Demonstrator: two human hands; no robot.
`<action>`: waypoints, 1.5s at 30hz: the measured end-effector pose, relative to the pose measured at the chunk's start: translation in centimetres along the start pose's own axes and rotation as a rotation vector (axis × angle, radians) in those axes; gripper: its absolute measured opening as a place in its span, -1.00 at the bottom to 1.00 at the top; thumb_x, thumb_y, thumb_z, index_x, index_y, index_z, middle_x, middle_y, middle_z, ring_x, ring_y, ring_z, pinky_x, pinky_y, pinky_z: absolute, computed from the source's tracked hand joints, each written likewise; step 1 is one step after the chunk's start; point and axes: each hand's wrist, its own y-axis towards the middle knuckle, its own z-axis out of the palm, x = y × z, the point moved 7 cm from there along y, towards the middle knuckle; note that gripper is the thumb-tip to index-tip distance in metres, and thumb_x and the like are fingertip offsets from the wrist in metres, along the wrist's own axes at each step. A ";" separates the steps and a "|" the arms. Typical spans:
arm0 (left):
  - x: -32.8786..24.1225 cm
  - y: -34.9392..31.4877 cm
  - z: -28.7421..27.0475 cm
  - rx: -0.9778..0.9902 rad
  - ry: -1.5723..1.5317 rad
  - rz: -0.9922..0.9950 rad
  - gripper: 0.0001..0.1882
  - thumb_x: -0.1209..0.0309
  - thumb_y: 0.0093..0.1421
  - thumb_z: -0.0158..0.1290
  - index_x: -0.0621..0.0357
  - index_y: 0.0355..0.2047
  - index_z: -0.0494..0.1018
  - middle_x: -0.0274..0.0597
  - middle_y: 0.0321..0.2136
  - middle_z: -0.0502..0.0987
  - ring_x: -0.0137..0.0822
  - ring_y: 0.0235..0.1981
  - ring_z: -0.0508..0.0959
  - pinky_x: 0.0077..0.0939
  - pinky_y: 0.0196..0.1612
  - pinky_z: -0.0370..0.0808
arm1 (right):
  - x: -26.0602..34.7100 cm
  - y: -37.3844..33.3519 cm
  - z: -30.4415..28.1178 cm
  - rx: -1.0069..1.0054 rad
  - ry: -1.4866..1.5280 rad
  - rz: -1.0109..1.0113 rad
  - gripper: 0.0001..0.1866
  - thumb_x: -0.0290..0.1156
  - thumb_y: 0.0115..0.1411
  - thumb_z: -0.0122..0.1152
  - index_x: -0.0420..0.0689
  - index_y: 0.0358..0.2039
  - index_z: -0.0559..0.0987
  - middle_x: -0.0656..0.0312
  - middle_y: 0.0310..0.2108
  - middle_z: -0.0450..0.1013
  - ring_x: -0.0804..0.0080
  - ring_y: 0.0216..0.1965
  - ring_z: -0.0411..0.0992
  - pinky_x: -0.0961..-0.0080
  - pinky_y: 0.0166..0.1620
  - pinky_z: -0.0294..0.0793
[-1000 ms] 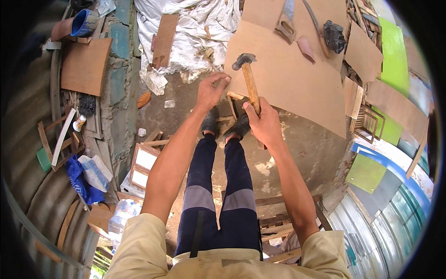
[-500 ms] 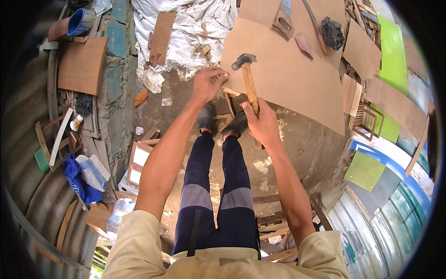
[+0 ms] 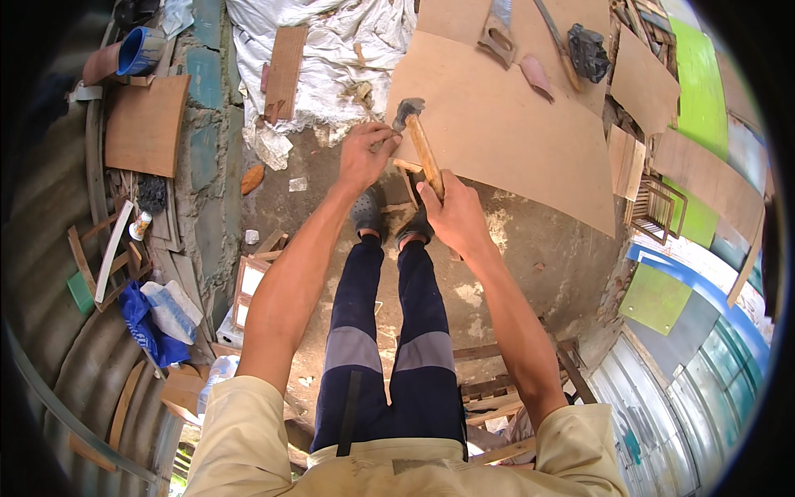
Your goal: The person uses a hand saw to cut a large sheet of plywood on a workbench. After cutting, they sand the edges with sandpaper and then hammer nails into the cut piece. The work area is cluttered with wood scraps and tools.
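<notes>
My right hand (image 3: 455,214) grips a claw hammer (image 3: 426,152) by its wooden handle. The dark hammer head is right beside the fingertips of my left hand (image 3: 364,156). Those fingers are pinched together at the near left corner of a large brown board (image 3: 505,116); whatever they hold is too small to make out. Under that corner shows the pale end of a wooden piece (image 3: 407,166), close to my shoes.
On the board's far part lie a handsaw (image 3: 498,37), a long curved tool (image 3: 559,45), a black plastic bag (image 3: 588,53) and a reddish scrap (image 3: 537,78). White sacking (image 3: 327,58) with a plank (image 3: 286,70) spreads beyond. Wood scraps line both sides.
The hammer has come down and left, its head now next to my left fingertips. My right hand moved slightly left with it. My left hand stays pinched at the corner.
</notes>
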 end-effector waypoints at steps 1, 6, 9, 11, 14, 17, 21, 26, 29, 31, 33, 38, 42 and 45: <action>0.0 0.0 0.0 -0.001 -0.007 -0.004 -0.78 0.29 0.21 0.25 0.15 -0.25 0.72 -0.20 -0.20 0.68 -0.10 -0.07 0.57 -0.23 0.05 0.47 | 0.1 -0.2 -0.2 -0.006 0.020 0.015 -0.64 -0.20 0.41 0.16 -0.32 -0.21 0.48 -0.15 -0.59 0.47 -0.09 -0.53 0.52 0.16 -0.42 0.42; 0.0 -0.1 0.2 -0.012 -0.032 -0.004 -0.80 0.30 0.20 0.26 0.14 -0.25 0.72 -0.21 -0.21 0.68 -0.10 -0.08 0.57 -0.24 0.05 0.48 | 0.9 -0.5 -0.7 -0.034 -0.004 -0.055 -0.65 -0.25 0.41 0.11 -0.38 -0.24 0.42 -0.21 -0.61 0.49 -0.23 -0.48 0.56 0.00 -0.38 0.53; 0.2 -0.2 0.2 -0.018 -0.031 -0.011 -0.80 0.30 0.20 0.26 0.14 -0.25 0.72 -0.22 -0.21 0.68 -0.11 -0.08 0.57 -0.25 0.05 0.48 | 1.1 -0.1 -0.4 -0.010 -0.040 -0.080 -0.64 -0.25 0.41 0.10 -0.37 -0.28 0.41 -0.21 -0.62 0.48 -0.23 -0.48 0.56 0.00 -0.39 0.53; 0.2 -0.5 0.2 -0.030 -0.032 -0.013 -0.79 0.30 0.20 0.27 0.14 -0.25 0.72 -0.23 -0.21 0.68 -0.11 -0.08 0.57 -0.25 0.04 0.48 | 2.1 -0.6 -1.1 -0.012 0.020 -0.006 -0.64 -0.25 0.41 0.11 -0.37 -0.28 0.42 -0.21 -0.63 0.48 -0.24 -0.48 0.56 -0.01 -0.38 0.53; 0.3 -0.4 0.2 -0.032 -0.068 -0.027 -0.79 0.29 0.21 0.26 0.14 -0.24 0.72 -0.24 -0.21 0.68 -0.12 -0.08 0.57 -0.27 0.03 0.49 | 3.0 -1.0 -1.5 -0.022 0.106 0.018 -0.64 -0.25 0.40 0.11 -0.38 -0.27 0.43 -0.20 -0.63 0.48 -0.24 -0.48 0.56 -0.01 -0.39 0.52; 1.2 -0.6 0.7 -0.030 -0.160 -0.128 -0.78 0.29 0.22 0.26 0.13 -0.22 0.72 -0.22 -0.18 0.69 -0.13 -0.06 0.57 -0.28 0.03 0.49 | 1.8 -0.4 -0.9 -0.030 -0.017 -0.032 -0.66 -0.27 0.40 0.12 -0.39 -0.26 0.43 -0.18 -0.64 0.48 -0.23 -0.50 0.57 0.01 -0.42 0.52; 1.6 -1.0 1.1 -0.004 -0.210 -0.172 -0.72 0.29 0.28 0.23 0.24 -0.12 0.68 -0.13 -0.10 0.64 -0.22 -0.02 0.58 -0.39 0.12 0.44 | 0.2 -0.7 -0.4 -0.070 0.039 0.005 -0.62 -0.18 0.40 0.15 -0.33 -0.26 0.45 -0.15 -0.61 0.46 -0.10 -0.55 0.52 0.12 -0.44 0.43; 1.3 -0.8 0.8 -0.079 -0.209 -0.220 -0.76 0.26 0.21 0.26 0.10 -0.19 0.72 -0.19 -0.15 0.69 -0.13 -0.06 0.58 -0.32 0.06 0.49 | -1.1 -1.1 -0.1 -0.103 0.116 0.064 -0.64 -0.17 0.39 0.16 -0.29 -0.25 0.48 -0.09 -0.64 0.45 0.01 -0.61 0.49 0.18 -0.47 0.41; 0.2 -0.7 0.7 -0.066 -0.112 -0.141 -0.76 0.25 0.22 0.26 0.09 -0.21 0.73 -0.21 -0.17 0.70 -0.14 -0.08 0.59 -0.32 0.02 0.51 | -2.3 -1.2 0.2 -0.099 0.122 0.091 -0.64 -0.17 0.39 0.17 -0.27 -0.25 0.50 -0.03 -0.65 0.43 0.11 -0.64 0.47 0.22 -0.48 0.40; -0.1 -0.7 0.7 -0.051 -0.111 -0.132 -0.77 0.25 0.21 0.26 0.08 -0.21 0.73 -0.22 -0.18 0.70 -0.15 -0.09 0.59 -0.31 0.00 0.52 | -2.4 -1.2 0.1 -0.110 0.113 0.085 -0.64 -0.17 0.39 0.17 -0.27 -0.26 0.50 0.00 -0.66 0.43 0.14 -0.65 0.46 0.22 -0.49 0.40; 0.1 -0.6 0.5 -0.051 -0.096 -0.116 -0.78 0.25 0.21 0.26 0.07 -0.22 0.74 -0.23 -0.19 0.71 -0.16 -0.10 0.59 -0.31 -0.02 0.52 | -2.1 -1.3 0.0 -0.100 0.124 0.092 -0.65 -0.17 0.39 0.17 -0.27 -0.26 0.50 0.01 -0.66 0.43 0.16 -0.65 0.46 0.23 -0.49 0.39; 0.0 -0.4 0.3 -0.058 -0.052 -0.062 -0.79 0.25 0.20 0.27 0.05 -0.24 0.74 -0.24 -0.22 0.71 -0.17 -0.12 0.59 -0.29 -0.04 0.52 | -0.9 -1.9 -0.3 -0.023 0.251 0.198 -0.66 -0.19 0.40 0.17 -0.28 -0.26 0.49 -0.01 -0.66 0.42 0.14 -0.65 0.46 0.22 -0.49 0.38; -0.6 0.0 -0.1 -0.038 0.074 0.047 -0.79 0.24 0.19 0.28 0.04 -0.27 0.75 -0.26 -0.22 0.72 -0.17 -0.11 0.59 -0.28 0.01 0.49 | 0.6 -1.8 -1.0 -0.088 0.175 -0.021 -0.67 -0.28 0.42 0.11 -0.37 -0.22 0.43 -0.07 -0.70 0.46 0.10 -0.73 0.52 0.23 -0.64 0.46; -0.9 0.2 -0.1 -0.012 0.096 0.066 -0.80 0.24 0.19 0.28 0.04 -0.28 0.75 -0.27 -0.23 0.72 -0.17 -0.11 0.59 -0.28 0.05 0.47 | 0.6 -1.3 -1.0 -0.085 0.120 -0.044 -0.68 -0.28 0.42 0.11 -0.36 -0.24 0.43 -0.10 -0.69 0.46 0.01 -0.70 0.52 0.19 -0.58 0.49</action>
